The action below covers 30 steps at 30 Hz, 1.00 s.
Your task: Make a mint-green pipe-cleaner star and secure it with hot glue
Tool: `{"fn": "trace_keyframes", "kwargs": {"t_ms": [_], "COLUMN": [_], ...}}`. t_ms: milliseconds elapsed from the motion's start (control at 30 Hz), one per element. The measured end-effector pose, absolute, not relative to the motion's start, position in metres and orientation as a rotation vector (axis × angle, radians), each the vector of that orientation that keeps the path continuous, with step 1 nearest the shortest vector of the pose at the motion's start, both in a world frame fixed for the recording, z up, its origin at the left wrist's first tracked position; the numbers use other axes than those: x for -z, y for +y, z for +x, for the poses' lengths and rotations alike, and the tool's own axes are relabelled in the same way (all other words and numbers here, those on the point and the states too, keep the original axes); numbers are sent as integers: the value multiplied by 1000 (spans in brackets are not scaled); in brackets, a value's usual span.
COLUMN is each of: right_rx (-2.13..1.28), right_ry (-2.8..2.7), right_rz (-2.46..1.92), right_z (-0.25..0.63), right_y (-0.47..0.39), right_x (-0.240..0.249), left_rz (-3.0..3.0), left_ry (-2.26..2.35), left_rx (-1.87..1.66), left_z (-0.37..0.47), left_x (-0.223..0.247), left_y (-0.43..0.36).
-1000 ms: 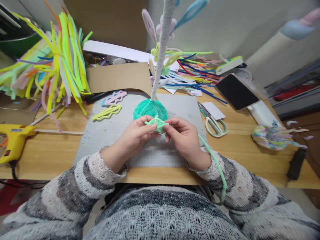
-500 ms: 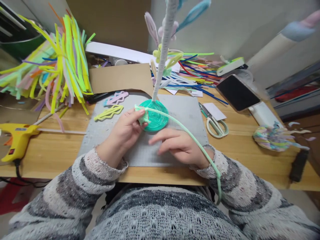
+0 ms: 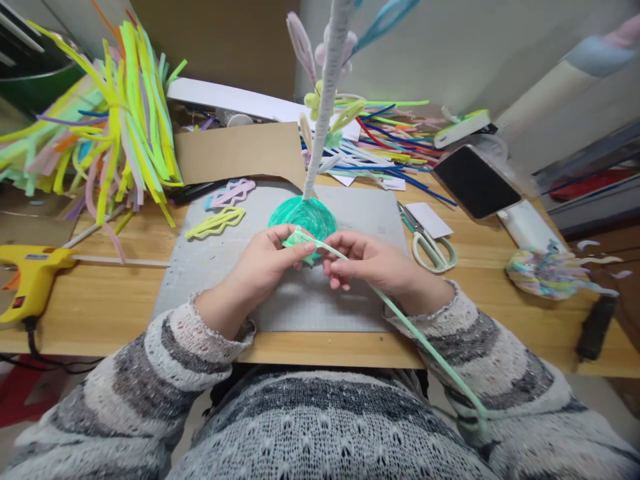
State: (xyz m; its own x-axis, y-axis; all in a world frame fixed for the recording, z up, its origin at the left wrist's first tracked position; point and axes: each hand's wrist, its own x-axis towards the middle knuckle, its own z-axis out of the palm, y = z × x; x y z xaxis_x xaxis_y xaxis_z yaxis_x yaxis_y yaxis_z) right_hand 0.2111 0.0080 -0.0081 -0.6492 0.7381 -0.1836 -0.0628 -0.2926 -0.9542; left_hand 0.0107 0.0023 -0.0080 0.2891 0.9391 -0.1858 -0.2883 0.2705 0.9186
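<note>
A mint-green pipe cleaner runs from between my hands down over my right sleeve. My left hand pinches its bent, folded end between thumb and fingers. Close beside it, my right hand has its fingers closed on the same pipe cleaner where it leaves the folded part. Just beyond my hands lies a round teal coiled base, its near edge partly covered by them. From this base rises a white wrapped stem bearing pastel loops and small flowers.
A grey cutting mat lies under my hands, with zigzag yellow and pink pieces on it. Scissors and a phone are at right. A yellow glue gun and bunched pipe cleaners are at left.
My right hand has moved up and left and taken hold of the pipe cleaner. My left hand has shifted slightly right and lower. The pipe cleaner's tail has swung right.
</note>
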Motion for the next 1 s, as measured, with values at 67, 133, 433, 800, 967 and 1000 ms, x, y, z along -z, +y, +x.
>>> {"fn": "trace_keyframes", "kwargs": {"t_ms": [67,133,433,800,967,1000], "right_rx": [-1698,-1289,-1167,-1453,-1454,-1465], "right_ry": [-1642,-1879,-1658,-1248,-1180,-1177], "right_rz": [-895,-928,-984,-954,-976,-969], "right_z": [205,199,186,188,188,188], "right_y": [3,0,-14,-6,-7,-8], "right_x": [16,22,31,21,20,20], "left_rz": [840,730,893,752,734,739], "left_ry": [836,789,852,785,777,783], "left_rx": [-992,-982,-964,-922,-944,-950], "left_z": [11,10,14,18,18,18], "left_x": [9,10,17,14,13,13], "left_y": [4,7,0,-4,-5,-5]}}
